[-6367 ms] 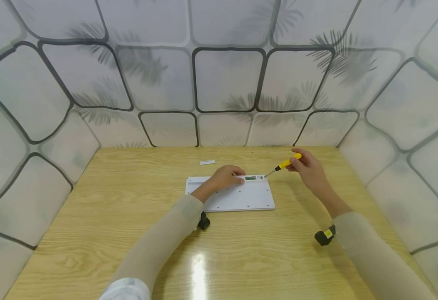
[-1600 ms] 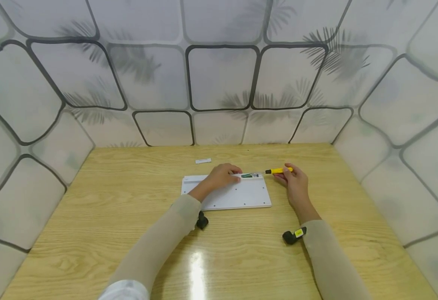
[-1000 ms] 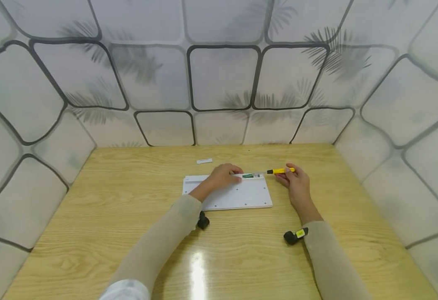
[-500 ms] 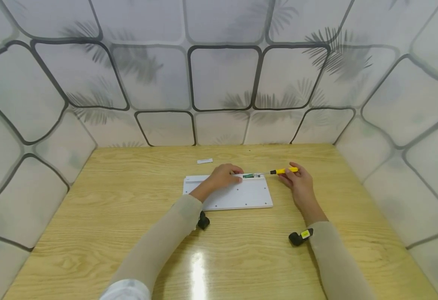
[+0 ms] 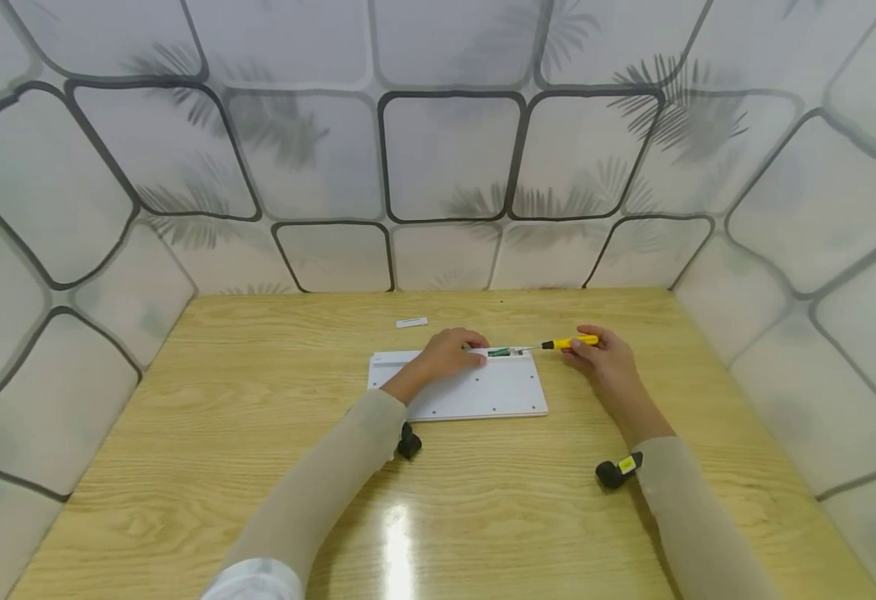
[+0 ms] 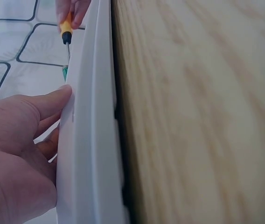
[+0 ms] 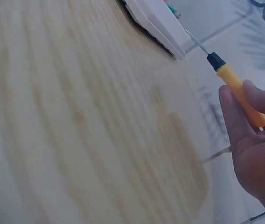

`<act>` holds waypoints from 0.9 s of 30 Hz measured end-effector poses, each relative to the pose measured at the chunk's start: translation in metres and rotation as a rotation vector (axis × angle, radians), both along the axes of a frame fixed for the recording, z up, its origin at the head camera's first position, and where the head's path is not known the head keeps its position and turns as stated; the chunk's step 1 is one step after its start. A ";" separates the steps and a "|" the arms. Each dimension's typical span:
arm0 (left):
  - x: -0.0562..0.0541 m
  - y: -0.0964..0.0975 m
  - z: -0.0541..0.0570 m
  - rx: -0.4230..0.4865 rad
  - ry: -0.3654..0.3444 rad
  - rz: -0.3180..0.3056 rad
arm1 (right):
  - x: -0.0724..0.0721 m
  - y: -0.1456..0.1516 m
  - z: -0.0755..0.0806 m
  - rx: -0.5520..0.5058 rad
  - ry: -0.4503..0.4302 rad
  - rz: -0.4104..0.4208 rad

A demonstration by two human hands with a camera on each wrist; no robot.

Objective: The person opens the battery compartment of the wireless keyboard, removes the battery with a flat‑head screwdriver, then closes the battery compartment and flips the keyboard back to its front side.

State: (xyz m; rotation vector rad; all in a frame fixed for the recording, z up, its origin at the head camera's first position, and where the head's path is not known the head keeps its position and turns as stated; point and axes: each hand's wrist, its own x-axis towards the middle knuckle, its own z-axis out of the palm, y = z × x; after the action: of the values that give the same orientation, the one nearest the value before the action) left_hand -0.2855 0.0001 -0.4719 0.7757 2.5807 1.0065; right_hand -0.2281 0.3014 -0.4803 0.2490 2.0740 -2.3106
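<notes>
A white keyboard (image 5: pixel 475 396) lies face down, small screws dotting its back. My left hand (image 5: pixel 448 353) grips the raised ridge along its far edge, with the thumb (image 6: pixel 53 100) on the near side in the left wrist view. Just right of these fingertips is an open slot holding a green battery (image 5: pixel 498 352), which sits slightly tilted. My right hand (image 5: pixel 608 363) pinches the yellow handle of a screwdriver (image 7: pixel 237 88), held almost level. Its thin shaft reaches over the slot's right end; whether the tip touches the battery cannot be made out.
A small white strip, apparently the battery cover (image 5: pixel 412 322), lies on the wooden table (image 5: pixel 257 367) behind the keyboard. Patterned walls (image 5: pixel 453 158) close off the table's back and sides. Black wrist cameras (image 5: pixel 618 472) hang below both sleeves.
The screwdriver has gone from steeply slanted at the keyboard's corner to nearly level over the slot. The battery now looks tilted. Lately my right hand has shifted slightly right; the left stays put.
</notes>
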 end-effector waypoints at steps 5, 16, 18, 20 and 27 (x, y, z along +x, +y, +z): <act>0.001 0.000 0.002 -0.005 0.003 0.003 | -0.002 0.009 0.009 0.216 0.037 0.105; 0.004 0.000 0.004 -0.003 -0.002 0.021 | -0.001 0.021 0.018 0.750 0.019 0.216; 0.004 0.000 0.004 -0.003 -0.005 0.023 | 0.000 0.022 0.018 0.791 0.013 0.224; 0.003 0.000 0.003 -0.005 -0.006 0.024 | 0.001 0.022 0.017 0.795 0.005 0.237; 0.000 0.001 -0.001 -0.018 0.004 0.024 | 0.006 0.024 0.012 0.833 0.030 0.229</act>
State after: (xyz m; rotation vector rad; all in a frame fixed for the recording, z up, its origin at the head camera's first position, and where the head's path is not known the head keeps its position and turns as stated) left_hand -0.2855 0.0011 -0.4729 0.7448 2.6047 0.9878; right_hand -0.2224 0.3258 -0.4682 -0.0198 2.7762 -1.2305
